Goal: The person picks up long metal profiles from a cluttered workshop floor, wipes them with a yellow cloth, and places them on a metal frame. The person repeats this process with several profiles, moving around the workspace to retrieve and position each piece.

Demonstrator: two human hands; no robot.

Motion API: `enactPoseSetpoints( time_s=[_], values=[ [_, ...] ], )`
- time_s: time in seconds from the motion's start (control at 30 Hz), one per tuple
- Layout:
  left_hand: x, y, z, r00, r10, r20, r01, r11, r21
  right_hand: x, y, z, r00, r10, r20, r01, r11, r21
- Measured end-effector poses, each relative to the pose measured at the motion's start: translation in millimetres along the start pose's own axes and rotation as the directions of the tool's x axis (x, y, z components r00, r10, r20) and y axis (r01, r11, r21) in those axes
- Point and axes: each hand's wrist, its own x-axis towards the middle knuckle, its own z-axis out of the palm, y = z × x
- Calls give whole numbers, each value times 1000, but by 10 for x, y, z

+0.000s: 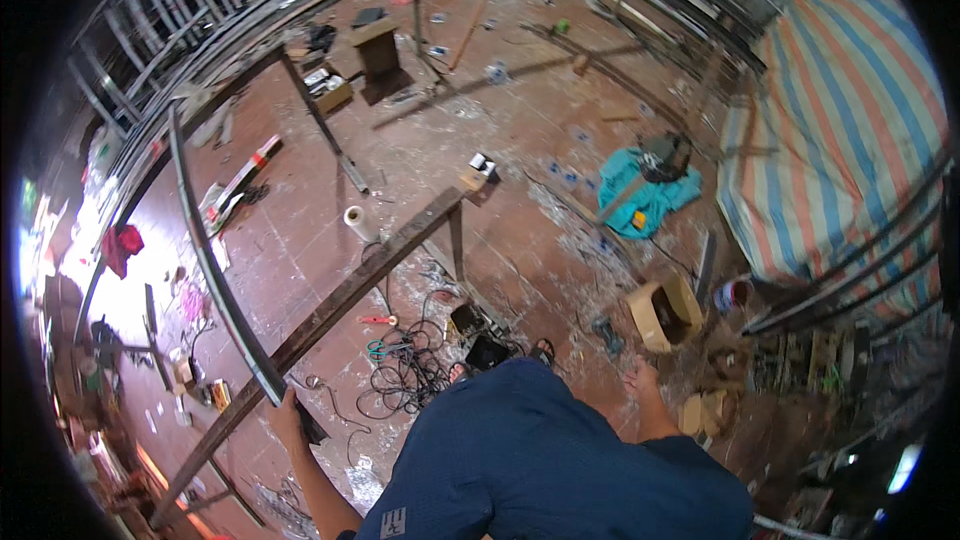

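Observation:
A long grey metal tube (pixel 205 250) slants away from me toward the far left. My left hand (pixel 287 422) is closed around it close to its near end. Just past that hand, the tube crosses a long rusty brown beam (pixel 345 298), which stands raised on legs. On my right side, my right hand (pixel 642 378) hangs low with its fingers loosely apart and nothing visible in them. Nearest to it in view is an open cardboard box (pixel 652 323).
Tangled black cable (pixel 405 380) lies before my feet, beside green-handled scissors (pixel 377 349). A white roll (pixel 355 217) stands beyond the beam. Teal cloth (pixel 645 195) lies on the tiled floor at right, near a striped tarp (pixel 835 120). Metal bars (pixel 160 10) are stacked far left.

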Motion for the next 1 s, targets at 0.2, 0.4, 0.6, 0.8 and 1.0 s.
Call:
enactPoseSetpoints(
  time_s=[0.2,0.4,0.6,0.8,1.0],
  values=[
    [320,-356,50,996,68,65,-66,997,-30,-869,705,353,970,157,186,-151,987,-48],
    [23,-166,-51,997,-24,80,29,998,-62,-1087,363,818,893,32,449,124,941,-315],
    [138,-85,4,980,-179,83,166,976,143,-102,184,650,921,-173,348,251,949,-193],
    [-107,-22,-180,996,-90,-17,89,995,-51,-352,-229,936,888,-99,449,319,836,-446],
    [-110,95,-184,993,-114,-28,114,993,22,-307,-661,1774,840,-109,532,358,847,-392]
  ],
)
